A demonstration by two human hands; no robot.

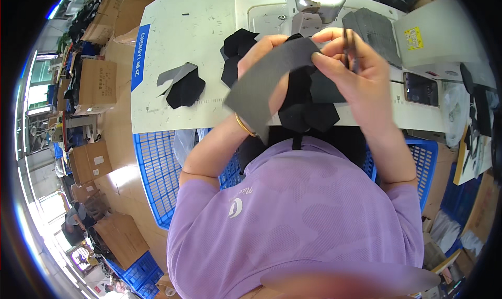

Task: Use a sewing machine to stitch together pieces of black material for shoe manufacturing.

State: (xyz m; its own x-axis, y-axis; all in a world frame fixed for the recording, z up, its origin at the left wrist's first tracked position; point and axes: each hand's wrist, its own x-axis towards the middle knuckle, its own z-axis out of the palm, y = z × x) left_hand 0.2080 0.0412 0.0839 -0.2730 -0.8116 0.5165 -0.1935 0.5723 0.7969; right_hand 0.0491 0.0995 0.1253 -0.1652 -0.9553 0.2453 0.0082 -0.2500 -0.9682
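Right, we're up close now: the grey piece [261,79] is up in the air over the white table [162,43], its corner pinched between thumb and forefinger of the right hand [363,69]. Same hand, mind you, has a dark two-pronged tool [345,45] tucked in its fingers — and that's where I'd watch. Prongs that near soft material could nick or snag it if the wrist rolls; juggling both with one hand might also loosen the pinch.

Over on the other side, the left hand [256,52] is bent behind the grey piece; most of its fingers are covered, so I can't tell how firmly it grips, if at all. Should the support there be slack, the long curved flap could fold over. Its lower end hangs beside the gold bracelet [242,125] — a catch is possible there.

And look below! Black pieces [321,116] lie bunched at the table's front edge, just ahead of the purple shirt [314,194]. A brushing forearm or a lean forward could tip them into the lap.
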